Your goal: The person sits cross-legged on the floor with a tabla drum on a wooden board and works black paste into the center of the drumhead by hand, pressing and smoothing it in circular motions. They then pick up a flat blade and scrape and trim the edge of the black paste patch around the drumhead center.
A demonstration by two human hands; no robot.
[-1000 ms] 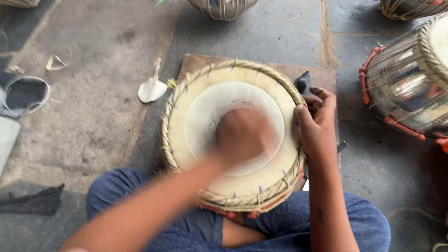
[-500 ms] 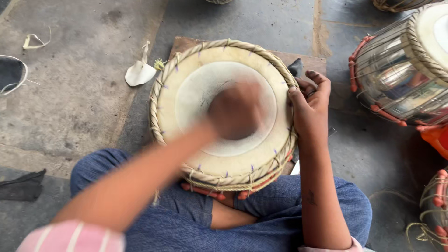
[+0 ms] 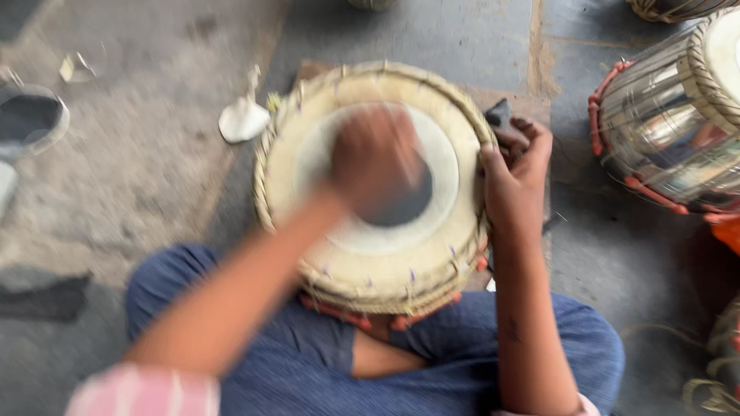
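Note:
A round drum (image 3: 308, 177) with a pale skin head and a braided straw-coloured rim rests upright in my lap, between my crossed legs in blue trousers. My left hand (image 3: 375, 158) is blurred with motion and presses on the middle of the drum head, over a dark round patch (image 3: 401, 204). Whether it holds anything I cannot tell. My right hand (image 3: 512, 173) grips the drum's right rim, fingers curled over the edge near a small dark object.
A shiny metal drum (image 3: 671, 131) with red lacing lies on its side at the right. More drum parts sit at the top right and bottom right corners. A white scrap (image 3: 243, 119) and a dark sandal (image 3: 31, 119) lie on the concrete floor at left.
My left hand has shifted on the drum head, uncovering a dark round patch beneath it. The view has drifted, so the drum sits lower in frame. My right hand stays on the rim.

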